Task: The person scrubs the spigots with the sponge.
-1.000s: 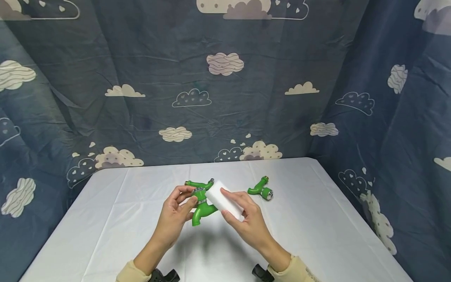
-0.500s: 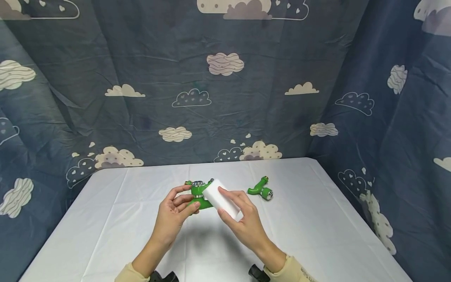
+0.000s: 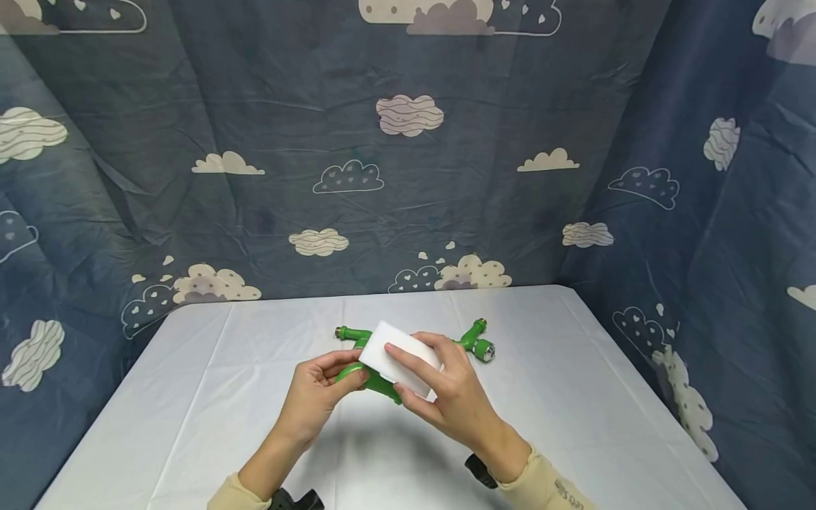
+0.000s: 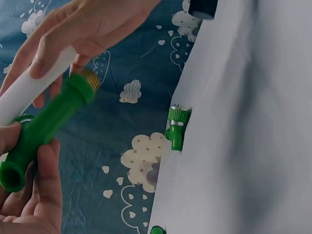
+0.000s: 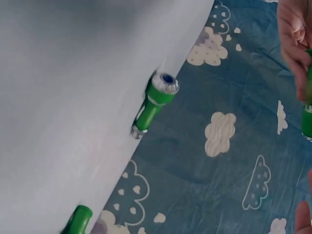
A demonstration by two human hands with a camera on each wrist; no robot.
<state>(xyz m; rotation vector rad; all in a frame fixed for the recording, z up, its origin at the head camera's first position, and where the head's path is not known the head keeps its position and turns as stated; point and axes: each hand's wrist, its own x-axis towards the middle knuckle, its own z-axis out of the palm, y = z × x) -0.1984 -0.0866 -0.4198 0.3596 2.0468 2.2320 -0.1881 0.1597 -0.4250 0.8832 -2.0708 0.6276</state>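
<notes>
My left hand [image 3: 310,398] grips a green tap [image 3: 381,387] above the table. In the left wrist view, the tap's brass-threaded end [image 4: 92,79] points up and right and its open spout [image 4: 11,176] faces down. Fingers and thumb of my right hand [image 3: 462,400] hold a white sponge block [image 3: 390,347] against the upper side of the tap. In the head view the sponge hides much of the tap, including its knob. The left wrist view shows the sponge [image 4: 36,90] tilted alongside the tap's body.
Two more green taps lie on the white-covered table [image 3: 223,397]. One tap [image 3: 349,333] is behind my hands, partly covered by the sponge; the other tap [image 3: 479,343] lies to the right. A dark cloud-patterned curtain [image 3: 459,191] surrounds the table's back and sides.
The held tap has been turned, so its knob has gone out of sight behind the sponge. My right hand has swung the sponge flatter and leftward over the tap.
</notes>
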